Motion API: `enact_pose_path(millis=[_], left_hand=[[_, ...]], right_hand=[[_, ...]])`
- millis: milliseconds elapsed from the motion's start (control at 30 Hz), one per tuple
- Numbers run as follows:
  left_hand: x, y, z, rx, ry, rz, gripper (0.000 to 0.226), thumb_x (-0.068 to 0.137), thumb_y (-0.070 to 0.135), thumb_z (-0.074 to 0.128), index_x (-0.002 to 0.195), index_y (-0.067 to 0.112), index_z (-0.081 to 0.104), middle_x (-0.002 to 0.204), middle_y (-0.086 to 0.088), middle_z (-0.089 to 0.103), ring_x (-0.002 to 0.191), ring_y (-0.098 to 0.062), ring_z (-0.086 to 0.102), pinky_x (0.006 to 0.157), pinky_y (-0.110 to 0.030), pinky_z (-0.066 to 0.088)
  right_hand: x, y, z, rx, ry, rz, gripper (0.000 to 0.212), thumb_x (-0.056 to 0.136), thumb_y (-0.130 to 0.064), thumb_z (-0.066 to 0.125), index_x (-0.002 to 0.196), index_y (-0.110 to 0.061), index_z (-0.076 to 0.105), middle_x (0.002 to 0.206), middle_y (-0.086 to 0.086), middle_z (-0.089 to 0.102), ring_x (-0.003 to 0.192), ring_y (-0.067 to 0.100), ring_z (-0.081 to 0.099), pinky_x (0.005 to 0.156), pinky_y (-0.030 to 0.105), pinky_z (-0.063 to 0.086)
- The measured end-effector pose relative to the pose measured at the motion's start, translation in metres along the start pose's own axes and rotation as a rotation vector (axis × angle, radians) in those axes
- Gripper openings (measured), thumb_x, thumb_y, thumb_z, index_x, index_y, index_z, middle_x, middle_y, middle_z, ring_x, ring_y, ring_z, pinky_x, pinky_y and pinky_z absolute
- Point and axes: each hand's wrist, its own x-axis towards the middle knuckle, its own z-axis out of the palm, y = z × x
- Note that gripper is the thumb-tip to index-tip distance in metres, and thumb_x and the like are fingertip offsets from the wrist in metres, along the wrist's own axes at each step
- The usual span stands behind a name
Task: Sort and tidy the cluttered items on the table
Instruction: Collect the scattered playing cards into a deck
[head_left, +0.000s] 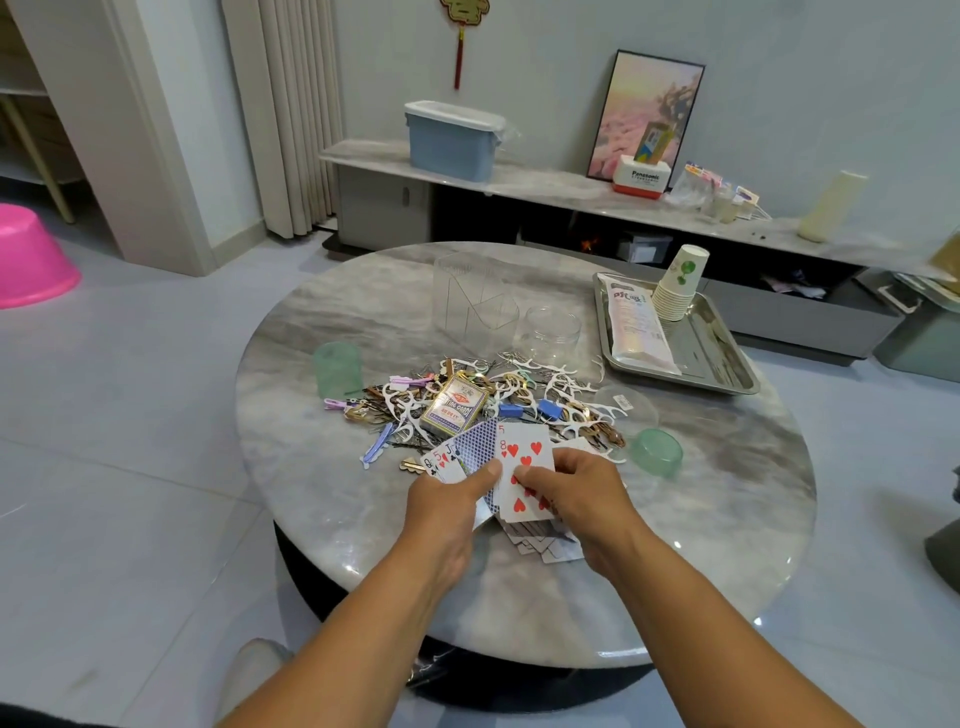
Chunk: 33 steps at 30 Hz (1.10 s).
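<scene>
You were gathering cards — left hand gripped a fan, right hand pinched the top card; next, probably square them for the box.

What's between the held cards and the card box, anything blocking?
Nothing visible blocks the way. Both hands, left and right, hold the fanned playing cards right at the near edge of the clutter pile. The card box lies on top of the pile, just beyond the cards, with only low floss picks and hair clips around it.
</scene>
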Motion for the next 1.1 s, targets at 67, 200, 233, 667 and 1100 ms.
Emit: enact_pose_path(millis=[67,200,233,667,1100], left_hand=[[0.003,0.000,-0.001,0.017,0.031,0.013,0.022,0.081,-0.001,0.079,0.102,0.004,0.073,0.093,-0.010,0.078,0.082,-0.028,0.076,0.072,-0.042,0.062],[0.006,-0.002,-0.003,-0.009,0.102,0.038,0.010,0.088,0.007,0.076,0.097,0.010,0.071,0.077,0.000,0.078,0.073,-0.020,0.075,0.073,-0.038,0.060],[0.007,-0.003,-0.005,-0.005,0.125,0.054,0.010,0.089,0.007,0.075,0.098,0.011,0.071,0.077,0.002,0.077,0.074,-0.018,0.074,0.073,-0.036,0.059],[0.008,-0.004,-0.002,0.022,0.106,0.010,0.027,0.076,0.002,0.085,0.100,0.004,0.072,0.090,-0.013,0.078,0.081,-0.029,0.076,0.077,-0.045,0.062],[0.001,-0.002,0.003,0.073,0.054,-0.084,0.007,0.095,0.003,0.066,0.101,0.006,0.070,0.084,-0.006,0.076,0.063,-0.016,0.073,0.048,-0.025,0.054]], right_hand=[[0.001,0.002,0.000,-0.025,0.001,0.021,0.015,0.090,-0.014,0.077,0.103,-0.009,0.073,0.086,0.006,0.079,0.074,0.020,0.077,0.062,0.038,0.064],[0.006,0.003,0.001,0.004,0.059,0.022,0.017,0.095,-0.012,0.070,0.110,-0.005,0.069,0.094,0.013,0.077,0.074,0.026,0.076,0.059,0.038,0.063],[0.007,0.003,-0.001,0.006,0.092,0.009,0.016,0.096,-0.010,0.067,0.111,-0.004,0.067,0.095,0.015,0.075,0.071,0.027,0.075,0.053,0.034,0.060],[0.008,0.006,-0.009,-0.376,0.147,-0.246,0.031,0.084,-0.047,0.078,0.108,-0.029,0.069,0.091,-0.005,0.074,0.079,0.009,0.070,0.072,0.031,0.053],[0.008,0.018,-0.017,-1.041,0.265,-0.326,0.056,0.103,-0.050,0.028,0.084,-0.016,0.068,0.090,0.004,0.073,0.091,0.030,0.067,0.088,0.041,0.048]])
